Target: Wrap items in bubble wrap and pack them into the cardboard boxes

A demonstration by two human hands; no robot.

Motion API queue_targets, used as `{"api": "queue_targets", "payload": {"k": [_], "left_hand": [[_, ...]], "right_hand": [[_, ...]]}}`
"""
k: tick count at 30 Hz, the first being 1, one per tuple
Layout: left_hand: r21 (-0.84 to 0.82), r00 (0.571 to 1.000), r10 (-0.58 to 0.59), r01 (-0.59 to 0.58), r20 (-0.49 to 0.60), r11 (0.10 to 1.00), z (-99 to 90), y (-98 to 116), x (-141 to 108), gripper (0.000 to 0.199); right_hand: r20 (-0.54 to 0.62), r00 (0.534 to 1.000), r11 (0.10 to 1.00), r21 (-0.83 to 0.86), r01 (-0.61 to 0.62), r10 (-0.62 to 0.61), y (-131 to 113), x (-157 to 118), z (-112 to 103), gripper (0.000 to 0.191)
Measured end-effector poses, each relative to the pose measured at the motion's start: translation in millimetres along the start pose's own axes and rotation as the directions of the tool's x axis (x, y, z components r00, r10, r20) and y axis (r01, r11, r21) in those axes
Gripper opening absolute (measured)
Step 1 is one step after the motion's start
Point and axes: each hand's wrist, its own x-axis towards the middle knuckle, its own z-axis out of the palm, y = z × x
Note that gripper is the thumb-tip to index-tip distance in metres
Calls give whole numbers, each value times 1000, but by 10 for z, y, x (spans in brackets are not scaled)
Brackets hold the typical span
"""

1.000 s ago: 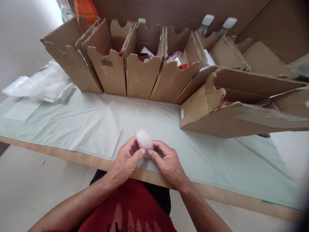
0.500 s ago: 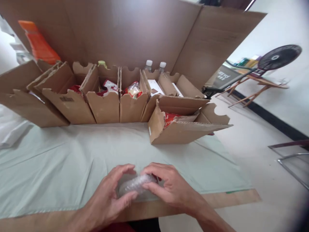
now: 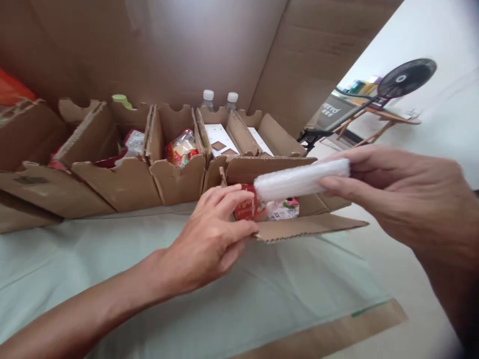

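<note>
My right hand (image 3: 404, 194) pinches one end of a whitish bubble-wrapped roll (image 3: 295, 180), thumb below and fingers above. The roll is held nearly level over the front cardboard box (image 3: 310, 227); its contents are hidden by the wrap. At that box's left end, my left hand (image 3: 215, 232) grips the cardboard edge, with the thumb by the front flap and the fingers over the top. Inside the box lie a red printed packet (image 3: 245, 209) and a white-and-pink packet (image 3: 284, 209). The left fingertips are close to the red one; whether they touch it I cannot tell.
Behind stands a row of open cardboard bins, one with a snack bag (image 3: 183, 149), another with a white box (image 3: 220, 139). Two white-capped bottles (image 3: 232, 99) stand behind them against a tall cardboard panel (image 3: 187, 55). Pale green cloth (image 3: 149, 234) covers the table. A fan (image 3: 406, 80) stands far right.
Both hands have moved from the table's front edge up to the front box. The right hand has carried the wrapped roll over it; the left has let go of the roll and taken the box edge.
</note>
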Motion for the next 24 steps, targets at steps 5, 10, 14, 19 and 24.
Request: {"api": "queue_targets", "payload": {"k": [5,10,14,19,24], "left_hand": [[-97,994,-4,-7,-111,995,141,-10,-133,32],[-97,995,-3,-6,-96,995,166,-25,-115,31],[-81,995,-22,15,-97,997,172,-37,-137,31],[-56,992,-12,5,-123,998,202,-23,-159,32],[-40,982,-82,76,-171,996,242,45,-217,42]], "right_hand": [[342,939,999,24,34,-40,-68,167,316,15],[641,760,943,-178,282,-107,65,325,663,15],[754,655,836,-328,440,-49,144,353,795,6],[797,604,803,-354,480,-9,101,335,923,19],[813,564,801,-239,549,-145,43,416,775,6]]}}
